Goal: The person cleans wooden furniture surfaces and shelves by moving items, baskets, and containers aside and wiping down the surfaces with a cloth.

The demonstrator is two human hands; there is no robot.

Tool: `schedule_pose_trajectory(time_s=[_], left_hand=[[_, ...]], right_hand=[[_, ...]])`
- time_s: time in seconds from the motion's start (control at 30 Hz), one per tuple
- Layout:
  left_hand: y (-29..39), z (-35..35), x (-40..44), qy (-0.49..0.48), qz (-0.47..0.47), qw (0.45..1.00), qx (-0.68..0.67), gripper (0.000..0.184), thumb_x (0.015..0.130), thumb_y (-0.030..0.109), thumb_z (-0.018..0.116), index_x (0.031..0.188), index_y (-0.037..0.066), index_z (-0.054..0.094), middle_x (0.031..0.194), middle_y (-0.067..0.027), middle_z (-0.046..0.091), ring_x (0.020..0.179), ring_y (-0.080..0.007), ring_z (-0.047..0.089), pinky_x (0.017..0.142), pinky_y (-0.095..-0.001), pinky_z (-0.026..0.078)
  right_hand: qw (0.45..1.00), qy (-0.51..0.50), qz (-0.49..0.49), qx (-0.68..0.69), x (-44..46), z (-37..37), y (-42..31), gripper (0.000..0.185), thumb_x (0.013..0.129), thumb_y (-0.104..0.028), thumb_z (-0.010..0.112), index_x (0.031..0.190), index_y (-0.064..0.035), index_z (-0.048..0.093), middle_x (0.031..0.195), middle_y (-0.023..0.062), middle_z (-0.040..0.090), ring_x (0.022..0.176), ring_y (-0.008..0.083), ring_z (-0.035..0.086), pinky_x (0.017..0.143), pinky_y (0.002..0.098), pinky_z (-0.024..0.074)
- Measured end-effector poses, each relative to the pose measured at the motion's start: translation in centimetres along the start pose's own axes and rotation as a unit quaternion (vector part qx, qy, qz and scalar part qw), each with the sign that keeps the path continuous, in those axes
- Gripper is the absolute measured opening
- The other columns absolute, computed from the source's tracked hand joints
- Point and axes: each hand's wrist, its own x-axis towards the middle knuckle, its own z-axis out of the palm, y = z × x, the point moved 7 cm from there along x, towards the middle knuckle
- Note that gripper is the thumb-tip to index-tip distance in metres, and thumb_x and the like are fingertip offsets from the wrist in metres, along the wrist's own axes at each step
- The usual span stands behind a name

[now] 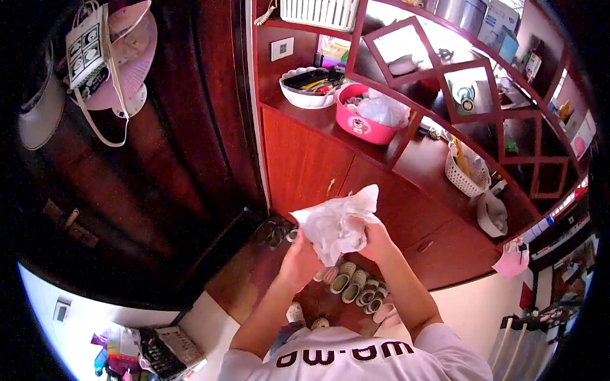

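Up in front of my chest is a crumpled white sheet (337,219), thin and creased like a tissue or wipe; I cannot tell if it is paper or cloth. My left hand (301,260) grips its lower left side, with the fingers partly hidden behind it. On the right side, my right hand (373,240) is closed on the same sheet, some of it bunched at the fingers. The sheet's corners stick out at the upper right and upper left. Neither hand touches the red-brown cabinet (305,152) beyond.
Several pairs of shoes (354,284) line the floor below my hands. A pink basin (359,127), a white bowl (308,98) and a white basket (467,178) stand on the cabinet's shelf. To the left is a dark door (184,127) with hanging bags and hats.
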Motion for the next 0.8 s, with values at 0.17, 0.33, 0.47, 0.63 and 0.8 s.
schedule_pose_trajectory(time_s=[0.17, 0.33, 0.47, 0.63, 0.8], left_hand=[[-2.1, -1.7, -0.9, 0.070, -0.048, 0.993, 0.081, 0.059, 0.094, 0.050, 0.037, 0.139, 0.011, 0.029, 0.135, -0.0087, 0.043, 0.120, -0.0250, 0.047, 0.096, -0.0440, 0.042], [-1.4, -3.0, -1.4, 0.170, -0.009, 0.960, 0.223, 0.045, 0.092, 0.022, 0.051, 0.132, 0.013, 0.034, 0.114, -0.0073, 0.054, 0.100, -0.0192, 0.056, 0.082, -0.0315, 0.049], [1.3, -1.8, 1.7, 0.145, 0.002, 0.955, 0.258, 0.046, 0.092, 0.014, 0.051, 0.134, 0.006, 0.035, 0.117, -0.0078, 0.054, 0.102, -0.0194, 0.056, 0.085, -0.0305, 0.048], [4.6, -3.2, 7.3, 0.077, -0.029, 0.965, 0.249, 0.052, 0.092, 0.015, 0.053, 0.137, 0.005, 0.030, 0.120, -0.0095, 0.053, 0.104, -0.0207, 0.056, 0.084, -0.0320, 0.048], [11.6, -3.3, 11.0, -0.024, -0.119, 0.951, 0.285, 0.058, 0.090, 0.019, 0.056, 0.141, 0.013, 0.029, 0.129, -0.0023, 0.046, 0.116, -0.0158, 0.047, 0.092, -0.0303, 0.045]], right_hand=[[0.837, -0.080, -0.244, -0.483, -4.0, 3.2, -0.9, 0.062, 0.072, 0.004, 0.056, 0.131, -0.0069, 0.044, 0.124, 0.0145, 0.053, 0.111, 0.0266, 0.054, 0.091, 0.0335, 0.0466], [0.713, -0.282, -0.260, -0.587, -4.8, 3.8, 2.1, 0.072, 0.080, -0.015, 0.066, 0.140, -0.0018, 0.028, 0.148, 0.0200, 0.020, 0.136, 0.0324, 0.025, 0.109, 0.0371, 0.0237], [0.853, -0.225, -0.189, -0.432, -2.8, 3.8, 1.1, 0.068, 0.085, -0.012, 0.062, 0.141, -0.0027, 0.026, 0.148, 0.0186, 0.022, 0.136, 0.0279, 0.026, 0.108, 0.0351, 0.0247], [0.736, -0.087, -0.352, -0.571, 0.1, 7.3, -1.8, 0.050, 0.080, -0.004, 0.061, 0.128, -0.0028, 0.047, 0.143, 0.0175, 0.033, 0.133, 0.0286, 0.032, 0.105, 0.0349, 0.0303], [0.749, 0.036, -0.383, -0.540, 7.4, 8.8, -4.1, 0.041, 0.072, 0.004, 0.056, 0.112, -0.0045, 0.059, 0.134, 0.0176, 0.045, 0.128, 0.0291, 0.041, 0.104, 0.0369, 0.0336]])
